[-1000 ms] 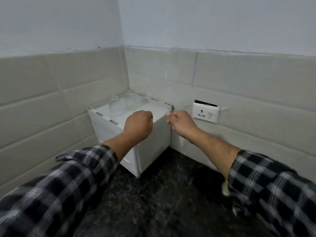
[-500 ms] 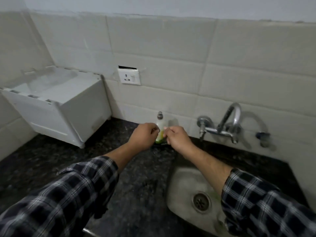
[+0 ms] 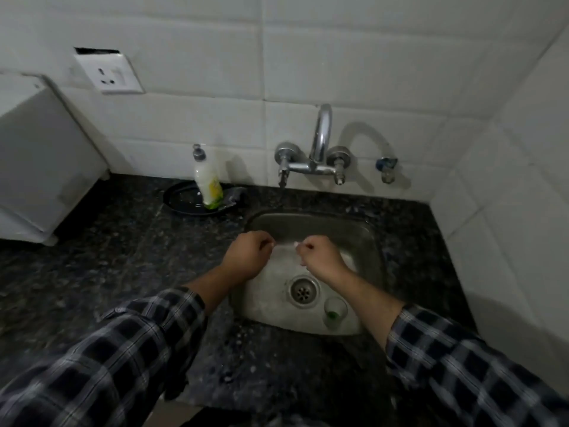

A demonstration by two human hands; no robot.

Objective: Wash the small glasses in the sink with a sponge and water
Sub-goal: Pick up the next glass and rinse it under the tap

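A small steel sink (image 3: pixel 366 238) is set into the dark granite counter. One small clear glass (image 3: pixel 335 312) with green at its bottom stands upright in the sink's near right corner, right of the drain (image 3: pixel 304 291). My left hand (image 3: pixel 248 258) and my right hand (image 3: pixel 320 257) hover over the sink's far half, both curled into loose fists with the fingertips close together. Nothing shows inside either hand. A scrub pad (image 3: pixel 233 195) lies on a black plate (image 3: pixel 181 201) left of the tap. The chrome tap (image 3: pixel 317 149) is mounted on the tiled wall.
A dish soap bottle (image 3: pixel 208 180) stands on the black plate. A white plastic box (image 3: pixel 40 167) sits on the counter at the far left. A wall socket (image 3: pixel 109 73) is above it. A tiled side wall closes off the right.
My view has swung right and down from the white box to the sink. Both hands moved from the box, past the soap bottle, to above the sink, staying curled.
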